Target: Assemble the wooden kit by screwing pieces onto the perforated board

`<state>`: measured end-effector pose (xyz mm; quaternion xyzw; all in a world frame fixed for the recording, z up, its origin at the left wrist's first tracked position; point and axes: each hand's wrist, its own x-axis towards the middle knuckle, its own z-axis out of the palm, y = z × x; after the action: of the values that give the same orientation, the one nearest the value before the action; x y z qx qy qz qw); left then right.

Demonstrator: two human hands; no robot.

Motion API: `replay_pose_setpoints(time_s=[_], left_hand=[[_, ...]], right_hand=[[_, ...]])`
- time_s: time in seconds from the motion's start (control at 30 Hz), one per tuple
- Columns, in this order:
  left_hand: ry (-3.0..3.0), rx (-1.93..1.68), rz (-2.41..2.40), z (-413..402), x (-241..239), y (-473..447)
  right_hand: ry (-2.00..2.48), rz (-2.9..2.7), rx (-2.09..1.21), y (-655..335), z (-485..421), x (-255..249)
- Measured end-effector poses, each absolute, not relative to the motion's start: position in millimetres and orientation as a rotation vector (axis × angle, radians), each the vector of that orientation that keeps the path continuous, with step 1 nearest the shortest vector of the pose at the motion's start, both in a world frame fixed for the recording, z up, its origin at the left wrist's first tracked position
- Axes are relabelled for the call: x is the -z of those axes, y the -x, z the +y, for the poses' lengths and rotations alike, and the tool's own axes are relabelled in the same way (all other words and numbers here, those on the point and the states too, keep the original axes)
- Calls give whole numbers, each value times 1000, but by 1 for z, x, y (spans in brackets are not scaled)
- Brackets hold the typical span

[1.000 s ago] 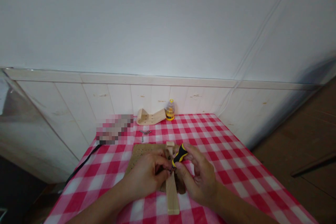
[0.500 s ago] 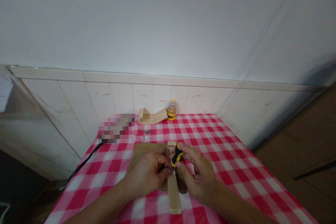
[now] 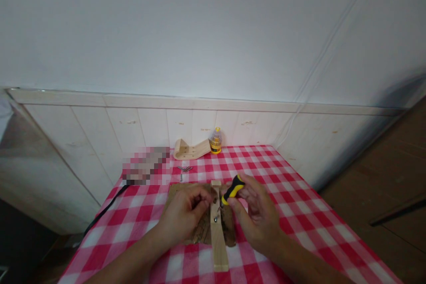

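A pale wooden bar point(image 3: 218, 244) with an angled upper part lies lengthwise over a brown board point(image 3: 199, 230). A small metal screw point(image 3: 215, 219) stands in the bar near its middle, and a dark hole shows above it. My left hand point(image 3: 183, 211) is beside the bar's left edge, fingers curled with thumb and forefinger a little apart; nothing shows in them. My right hand point(image 3: 261, 215) grips a yellow and black screwdriver point(image 3: 233, 189) to the right of the bar. The screwdriver is tilted, its tip pointing down-left, above and apart from the screw.
Behind the board, several loose screws point(image 3: 185, 169) lie on the red and white checked tablecloth point(image 3: 293, 230). A curved wooden piece point(image 3: 193, 150) and a clear, yellow-capped container point(image 3: 216, 141) stand by the wall. A blurred-out object point(image 3: 148, 166) with a black cable lies at left.
My left fingers have come away from the screw, which now shows uncovered in the bar. The screwdriver has been lifted off to the right and tilted more. The view has shifted slightly.
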<state>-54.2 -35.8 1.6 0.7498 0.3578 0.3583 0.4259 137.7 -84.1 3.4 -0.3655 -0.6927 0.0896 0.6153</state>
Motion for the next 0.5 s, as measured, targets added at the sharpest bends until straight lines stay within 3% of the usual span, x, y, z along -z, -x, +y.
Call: replay_pose_setpoints(time_s=[0.5], left_hand=[[-2139, -757, 1089, -45, -28, 45]], right_hand=[[887, -1689, 15, -137, -68, 8]])
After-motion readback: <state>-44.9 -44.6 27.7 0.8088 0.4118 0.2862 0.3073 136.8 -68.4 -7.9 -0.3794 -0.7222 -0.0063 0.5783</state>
